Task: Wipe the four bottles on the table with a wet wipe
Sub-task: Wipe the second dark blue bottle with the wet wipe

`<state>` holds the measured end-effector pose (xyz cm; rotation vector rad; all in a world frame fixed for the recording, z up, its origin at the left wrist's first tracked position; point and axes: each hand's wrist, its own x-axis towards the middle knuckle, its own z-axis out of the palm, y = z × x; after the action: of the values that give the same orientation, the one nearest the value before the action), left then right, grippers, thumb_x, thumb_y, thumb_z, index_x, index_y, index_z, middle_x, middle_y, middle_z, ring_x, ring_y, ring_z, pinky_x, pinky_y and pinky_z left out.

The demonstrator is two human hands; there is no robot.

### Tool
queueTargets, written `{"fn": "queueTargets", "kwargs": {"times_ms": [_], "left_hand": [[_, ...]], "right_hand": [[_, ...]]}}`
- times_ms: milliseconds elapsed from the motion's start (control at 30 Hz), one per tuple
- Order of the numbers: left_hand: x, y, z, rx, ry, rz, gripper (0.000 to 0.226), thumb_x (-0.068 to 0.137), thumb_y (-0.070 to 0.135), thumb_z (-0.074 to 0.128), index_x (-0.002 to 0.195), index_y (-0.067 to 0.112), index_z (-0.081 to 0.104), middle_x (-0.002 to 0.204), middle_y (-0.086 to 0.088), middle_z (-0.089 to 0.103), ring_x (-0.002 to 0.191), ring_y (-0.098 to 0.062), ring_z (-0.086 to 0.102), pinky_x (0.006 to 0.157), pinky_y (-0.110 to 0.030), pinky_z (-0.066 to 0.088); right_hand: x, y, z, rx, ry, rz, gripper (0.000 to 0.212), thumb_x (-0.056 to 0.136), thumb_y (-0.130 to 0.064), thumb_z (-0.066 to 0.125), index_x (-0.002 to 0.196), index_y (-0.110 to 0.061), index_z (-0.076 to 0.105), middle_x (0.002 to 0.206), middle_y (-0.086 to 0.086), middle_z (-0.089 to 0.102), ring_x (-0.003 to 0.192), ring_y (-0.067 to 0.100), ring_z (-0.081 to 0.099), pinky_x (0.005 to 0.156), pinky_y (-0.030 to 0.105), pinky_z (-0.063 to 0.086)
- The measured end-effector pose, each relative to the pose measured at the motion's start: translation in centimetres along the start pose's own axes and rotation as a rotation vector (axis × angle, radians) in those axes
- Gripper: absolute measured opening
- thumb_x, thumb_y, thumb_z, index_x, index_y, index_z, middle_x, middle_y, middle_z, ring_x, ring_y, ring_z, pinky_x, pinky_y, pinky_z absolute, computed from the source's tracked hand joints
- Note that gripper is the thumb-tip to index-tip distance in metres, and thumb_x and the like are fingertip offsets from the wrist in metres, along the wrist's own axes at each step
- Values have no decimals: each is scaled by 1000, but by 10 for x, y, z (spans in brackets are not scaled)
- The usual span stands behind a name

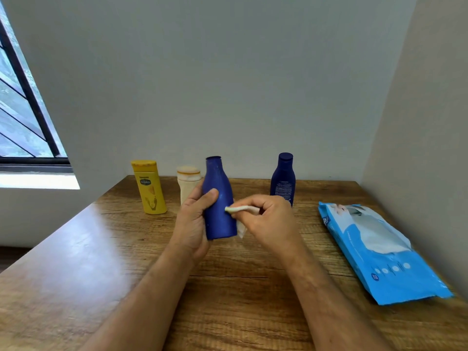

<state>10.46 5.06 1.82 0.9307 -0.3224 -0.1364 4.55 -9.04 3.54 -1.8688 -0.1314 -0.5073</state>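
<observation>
Head view, left hand [193, 224]: wrapped around the capless blue plastic bottle [219, 201], held upright above the wooden table [76, 262].
Right hand [268, 219]: pinches a bunched white wet wipe [239, 210] against the bottle's side.
Standing behind: yellow lotion bottle [149, 187], cream bottle [188, 183], dark blue capped bottle [283, 178].
Right side: blue wipes pack [385, 264].

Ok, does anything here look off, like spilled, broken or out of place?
One thing: the blue bottle in the left hand has no cap, and its neck is open, unlike the dark blue bottle behind. No cap shows on the table. Nothing looks spilled. The wipes pack lies flat.
</observation>
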Motion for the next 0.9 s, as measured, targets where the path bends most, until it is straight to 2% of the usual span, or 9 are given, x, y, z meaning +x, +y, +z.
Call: {"fn": "queueTargets", "kwargs": {"times_ms": [100, 200, 400, 467, 533, 733, 833, 900], "left_hand": [[-2, -4, 4, 47, -77, -46, 49, 87, 10, 62, 136, 15, 60, 120, -14, 69, 97, -23, 68, 81, -36, 60], [-3, -6, 6, 53, -96, -61, 51, 85, 9, 61, 136, 15, 60, 116, -10, 72, 93, -20, 70, 76, -33, 61], [3, 0, -3, -31, 32, 25, 46, 86, 18, 61, 131, 20, 62, 115, -8, 71, 98, -24, 67, 82, -37, 60], [3, 2, -3, -19, 28, 14, 46, 87, 18, 60, 133, 21, 61, 116, -10, 71, 97, -29, 68, 82, -41, 60], [3, 0, -1, -26, 5, -4, 46, 88, 18, 60, 133, 21, 61, 117, -13, 71, 95, -29, 70, 83, -43, 60], [-2, -7, 5, -48, -61, -89, 47, 90, 23, 55, 136, 17, 59, 125, -11, 71, 102, -22, 71, 89, -40, 58], [-2, -9, 5, -14, -75, -68, 46, 92, 23, 56, 138, 19, 58, 129, -12, 68, 107, -22, 68, 90, -39, 58], [0, -7, 4, -34, -51, -40, 44, 90, 23, 57, 134, 20, 60, 122, -10, 72, 102, -21, 71, 88, -38, 59]], "right_hand": [[4, -1, -1, 99, 196, -15, 10, 87, -16, 75, 91, -23, 80, 85, -12, 76, 85, -1, 69, 71, 13, 54], [4, -1, -4, 119, 236, -8, 10, 87, -15, 75, 93, -22, 80, 86, -12, 76, 85, -2, 69, 69, 10, 52], [2, 3, -2, -86, -108, 86, 9, 82, -15, 79, 85, -23, 81, 84, -10, 76, 82, -1, 69, 68, 12, 53], [2, 5, -2, -148, -153, 84, 7, 82, -16, 80, 85, -22, 81, 83, -9, 76, 81, 1, 70, 69, 15, 55], [2, 5, -3, -101, -93, 65, 7, 82, -15, 79, 85, -21, 81, 84, -8, 76, 82, 2, 71, 70, 18, 58], [5, 2, -2, 60, 221, -35, 12, 88, -19, 75, 98, -22, 80, 91, -12, 76, 89, -1, 69, 75, 16, 56], [3, 2, 0, 36, 248, -105, 17, 90, -15, 72, 104, -23, 78, 93, -16, 74, 90, -4, 67, 74, 10, 52], [3, 6, 2, -37, 202, -131, 20, 89, -10, 72, 103, -23, 78, 97, -16, 74, 92, -4, 67, 76, 10, 52]]}}
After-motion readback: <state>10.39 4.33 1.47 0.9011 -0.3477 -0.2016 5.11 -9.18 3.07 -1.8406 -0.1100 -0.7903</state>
